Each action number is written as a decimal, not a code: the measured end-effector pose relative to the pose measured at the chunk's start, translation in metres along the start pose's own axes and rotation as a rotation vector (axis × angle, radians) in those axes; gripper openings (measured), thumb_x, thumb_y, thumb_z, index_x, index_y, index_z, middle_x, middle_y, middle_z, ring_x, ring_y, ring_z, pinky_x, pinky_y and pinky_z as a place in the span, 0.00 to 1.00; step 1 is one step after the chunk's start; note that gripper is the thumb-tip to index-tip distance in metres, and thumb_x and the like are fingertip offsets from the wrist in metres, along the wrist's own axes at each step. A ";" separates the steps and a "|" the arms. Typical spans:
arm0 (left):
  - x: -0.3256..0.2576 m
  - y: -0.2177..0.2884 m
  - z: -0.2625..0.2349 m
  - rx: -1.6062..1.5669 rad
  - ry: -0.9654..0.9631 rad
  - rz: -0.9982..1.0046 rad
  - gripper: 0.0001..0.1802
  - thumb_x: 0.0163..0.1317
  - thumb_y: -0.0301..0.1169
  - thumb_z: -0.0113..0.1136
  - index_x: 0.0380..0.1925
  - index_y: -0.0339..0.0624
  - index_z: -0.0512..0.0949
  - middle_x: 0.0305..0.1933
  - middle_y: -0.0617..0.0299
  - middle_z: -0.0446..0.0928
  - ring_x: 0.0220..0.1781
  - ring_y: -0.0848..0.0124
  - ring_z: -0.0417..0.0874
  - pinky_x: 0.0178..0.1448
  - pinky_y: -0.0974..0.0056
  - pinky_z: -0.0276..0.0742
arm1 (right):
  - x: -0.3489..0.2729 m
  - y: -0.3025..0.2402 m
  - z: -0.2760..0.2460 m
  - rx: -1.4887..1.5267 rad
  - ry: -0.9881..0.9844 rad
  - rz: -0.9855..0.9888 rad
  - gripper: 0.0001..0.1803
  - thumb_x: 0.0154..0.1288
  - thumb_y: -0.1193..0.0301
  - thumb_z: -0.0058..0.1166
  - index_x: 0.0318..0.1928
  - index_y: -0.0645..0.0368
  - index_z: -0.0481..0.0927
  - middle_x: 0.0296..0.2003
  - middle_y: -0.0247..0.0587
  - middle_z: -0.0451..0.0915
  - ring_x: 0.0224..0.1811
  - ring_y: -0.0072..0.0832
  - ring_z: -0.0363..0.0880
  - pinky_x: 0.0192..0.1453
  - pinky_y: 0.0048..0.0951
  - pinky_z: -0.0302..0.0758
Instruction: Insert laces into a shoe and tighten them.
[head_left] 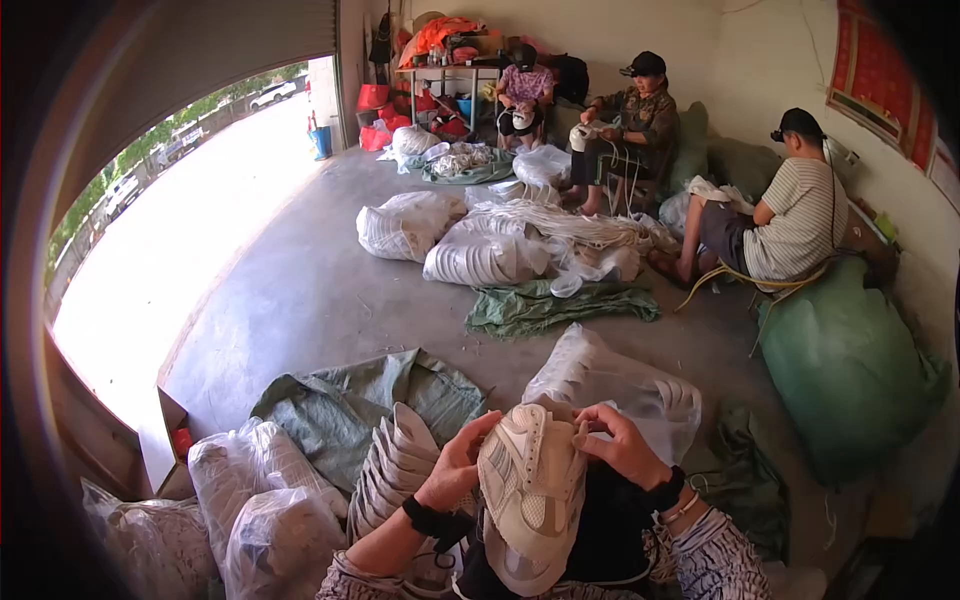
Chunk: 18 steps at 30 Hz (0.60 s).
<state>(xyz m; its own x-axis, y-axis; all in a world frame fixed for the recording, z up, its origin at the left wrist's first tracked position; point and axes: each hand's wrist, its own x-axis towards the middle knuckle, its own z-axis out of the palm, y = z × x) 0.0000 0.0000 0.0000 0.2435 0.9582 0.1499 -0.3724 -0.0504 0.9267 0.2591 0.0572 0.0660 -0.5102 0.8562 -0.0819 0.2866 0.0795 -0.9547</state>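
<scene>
beige shoe (pixel 530 480), toe end (pixel 525 565) nearest the body; left hand (pixel 458 464) clasping its left side, right hand (pixel 625 446) pinching its far right edge.

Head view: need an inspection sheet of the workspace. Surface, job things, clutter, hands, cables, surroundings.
Surface: grey floor, small scraps in places.
Job's things: pale shoe, toe toward the wearer; stack of pale shoe parts to its left.
Clutter: filled clear bags at lower left, green cloth sack lying flat beyond them.
Hands: left hand holds the shoe's left side; right hand has fingertips at its right edge, grip unclear.
Cables: nothing seen at the hands.
Surroundings: three seated co-workers, open doorway at left, cluttered table at back.
</scene>
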 end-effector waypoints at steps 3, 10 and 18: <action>-0.001 -0.004 0.002 -0.099 0.061 -0.043 0.37 0.58 0.28 0.61 0.66 0.37 0.54 0.64 0.56 0.64 0.63 0.67 0.67 0.66 0.61 0.64 | -0.004 0.002 -0.001 0.014 0.042 -0.058 0.15 0.59 0.70 0.58 0.45 0.60 0.73 0.56 0.44 0.70 0.54 0.27 0.71 0.56 0.27 0.71; -0.002 -0.014 0.012 -0.327 0.031 -0.326 0.24 0.66 0.29 0.51 0.61 0.36 0.63 0.57 0.61 0.70 0.58 0.75 0.70 0.63 0.69 0.64 | -0.012 -0.002 -0.019 -0.065 0.014 -0.181 0.16 0.59 0.70 0.58 0.47 0.60 0.74 0.56 0.45 0.70 0.53 0.26 0.71 0.53 0.26 0.71; -0.020 0.013 0.023 0.101 0.043 -0.196 0.17 0.69 0.29 0.45 0.55 0.32 0.69 0.51 0.62 0.74 0.51 0.75 0.74 0.56 0.71 0.70 | -0.027 0.008 -0.012 0.193 -0.014 0.057 0.14 0.58 0.69 0.59 0.43 0.61 0.77 0.48 0.43 0.75 0.49 0.24 0.72 0.54 0.27 0.69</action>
<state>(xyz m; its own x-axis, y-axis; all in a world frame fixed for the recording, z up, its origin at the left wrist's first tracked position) 0.0109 -0.0268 0.0174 0.2634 0.9634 -0.0492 -0.2297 0.1122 0.9668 0.2852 0.0409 0.0639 -0.5091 0.8493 -0.1398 0.1551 -0.0692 -0.9855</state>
